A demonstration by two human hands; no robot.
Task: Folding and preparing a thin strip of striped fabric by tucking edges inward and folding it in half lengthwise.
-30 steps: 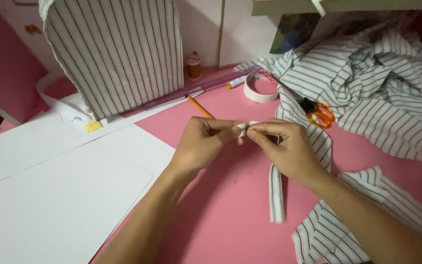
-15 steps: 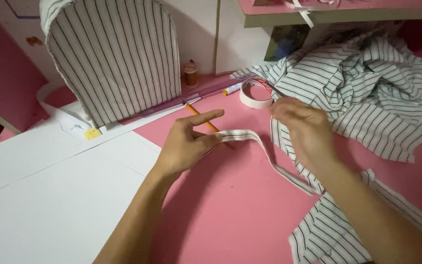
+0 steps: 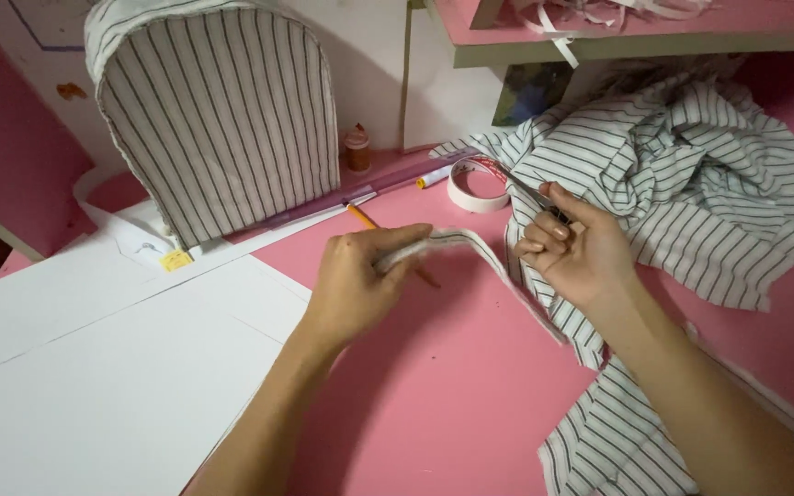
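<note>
Soft striped cloth strip (image 3: 470, 246). Crumpled striped cloth pile (image 3: 691, 174). Smooth matt pink table (image 3: 434, 386). Flat white paper sheets (image 3: 103, 367). Shiny tape roll (image 3: 475, 186). Wooden pencil (image 3: 361, 216).

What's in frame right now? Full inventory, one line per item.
fabric strip: 1, striped white and grey, held between both hands
striped cloth: 1 heap, white with dark stripes, right side of table
striped cover: 1, grey-white, upright at back left
tape roll: 1, white, behind the hands
pencil: 1, orange, partly hidden by left hand
marker: 1, white, beside the tape roll
small bottle: 1, brown, by the wall
white sheets: several, left side
table: 1, pink
shelf: 1, pink, top right
left hand: pinching the strip end
right hand: gripping the strip further along
</note>
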